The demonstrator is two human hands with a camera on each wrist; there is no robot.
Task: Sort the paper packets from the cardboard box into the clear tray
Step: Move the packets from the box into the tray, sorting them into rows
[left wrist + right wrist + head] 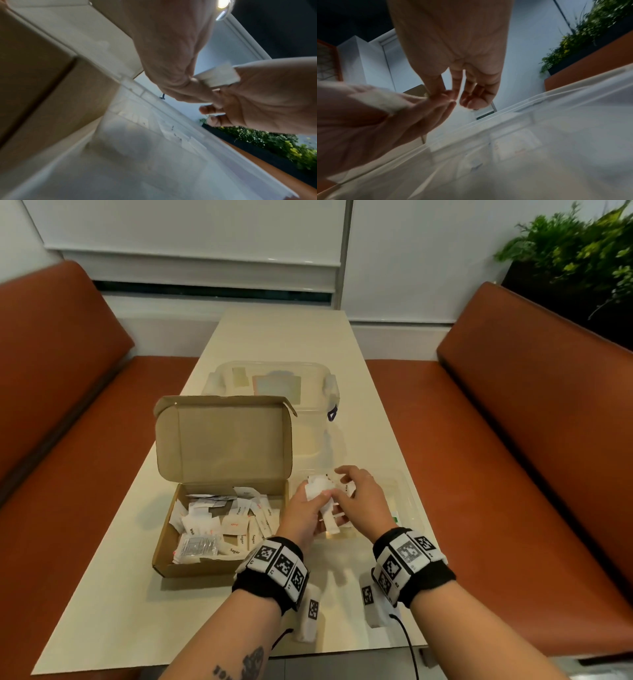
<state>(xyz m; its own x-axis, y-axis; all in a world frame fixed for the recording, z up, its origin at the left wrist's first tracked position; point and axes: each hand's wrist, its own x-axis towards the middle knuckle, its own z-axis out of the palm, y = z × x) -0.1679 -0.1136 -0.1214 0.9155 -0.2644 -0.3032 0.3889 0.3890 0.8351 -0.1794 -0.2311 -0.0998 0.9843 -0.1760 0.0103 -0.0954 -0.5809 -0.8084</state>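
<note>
Both hands sort white paper packets over the clear tray, beside the open cardboard box.

The left hand (pixel 301 515) clutches a bunch of white paper packets (pixel 320 491), fingers curled round them; the right hand (pixel 359 498) meets it from 3 o'clock, its fingertips pinching a packet in the same bunch. Both hover above the clear tray (pixel 409 501), which sits at 3 o'clock of the cardboard box (pixel 219 508), just beside it. More sugar and pepper packets (pixel 236 523) lie loose in the box, lid upright. A lidded clear container (pixel 274 381) stands at 12 o'clock.
</note>
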